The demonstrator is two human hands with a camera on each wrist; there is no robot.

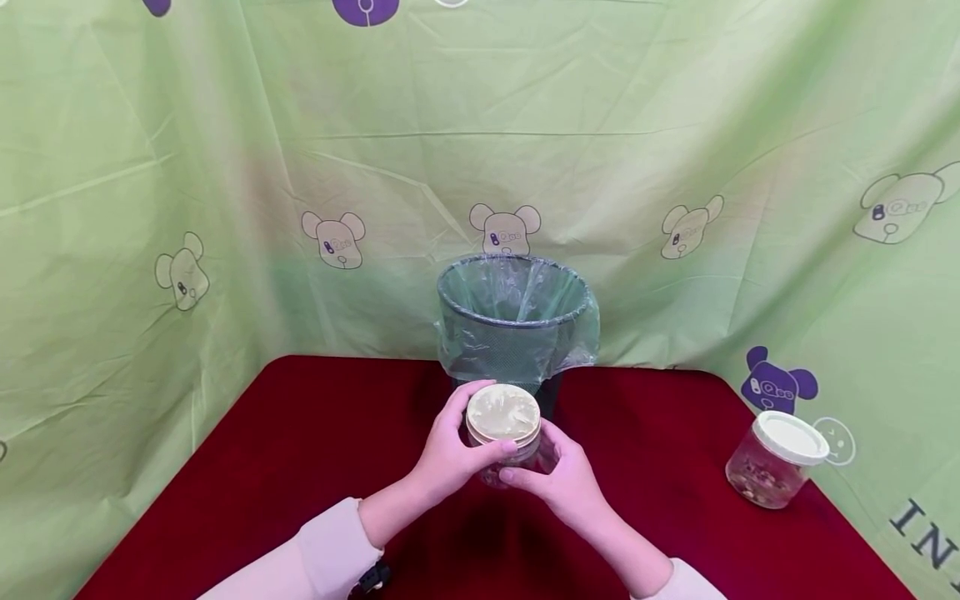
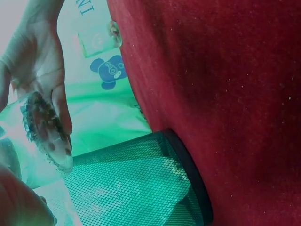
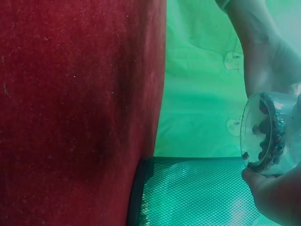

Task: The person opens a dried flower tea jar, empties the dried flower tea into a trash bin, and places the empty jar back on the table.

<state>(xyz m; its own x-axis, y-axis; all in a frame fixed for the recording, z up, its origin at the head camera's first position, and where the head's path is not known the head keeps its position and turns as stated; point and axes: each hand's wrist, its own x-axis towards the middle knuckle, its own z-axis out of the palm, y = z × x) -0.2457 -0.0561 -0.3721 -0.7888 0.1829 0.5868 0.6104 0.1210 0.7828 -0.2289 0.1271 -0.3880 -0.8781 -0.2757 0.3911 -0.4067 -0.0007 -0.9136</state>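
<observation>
A clear jar with a whitish round lid is held above the red table, in front of the bin. Small dark pieces lie at its bottom, seen through the base in both wrist views. My left hand wraps the upper left side, thumb across the front just under the lid. My right hand grips the lower right side, thumb on the front of the jar and fingers behind it. The far fingers are partly hidden by the jar in the head view.
A black mesh bin with a clear plastic liner stands at the table's back middle. A second lidded jar, small pieces at its bottom, stands near the right edge of the red-covered table. Green printed curtains surround the table.
</observation>
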